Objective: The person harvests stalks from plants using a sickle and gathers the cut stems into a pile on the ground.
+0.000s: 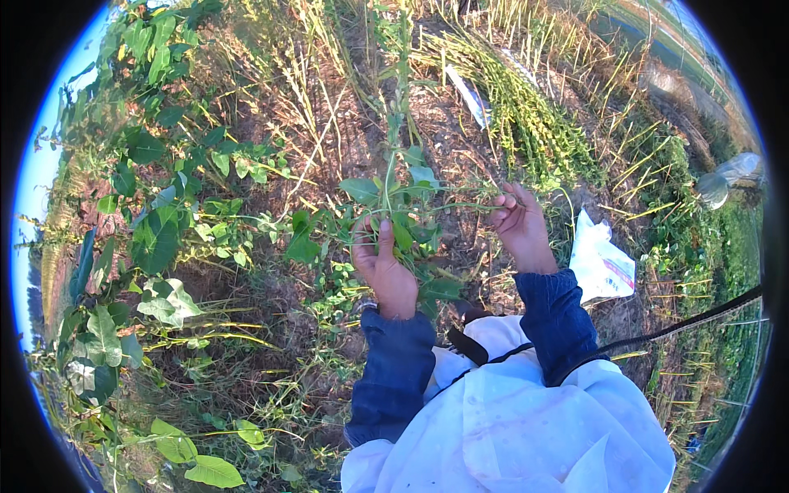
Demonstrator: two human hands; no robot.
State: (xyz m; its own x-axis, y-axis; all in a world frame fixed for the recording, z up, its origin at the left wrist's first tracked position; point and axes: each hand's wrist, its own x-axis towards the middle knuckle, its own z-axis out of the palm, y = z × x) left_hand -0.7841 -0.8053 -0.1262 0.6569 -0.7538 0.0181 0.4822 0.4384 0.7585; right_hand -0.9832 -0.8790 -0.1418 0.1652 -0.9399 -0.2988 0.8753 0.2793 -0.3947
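A leafy green vine (389, 177) climbs up the middle of the view, with broad leaves around its lower part. My left hand (385, 267) is closed around its stems at the bottom, thumb pointing upward. To the right, my right hand (521, 226) has its fingers curled in a pinch at the end of a thin green side stem (464, 205), which stretches between the two hands. Parts of the stems inside my fingers are hidden. Below the hands hangs a dark green leaf (442, 288).
A bundle of cut green stalks (534, 123) lies at the far right beside a white-and-blue strip (470, 94). A white plastic bag (602, 259) rests right of my right forearm. Large-leaved plants (156, 238) crowd the left. A dark strap (682, 327) crosses at right.
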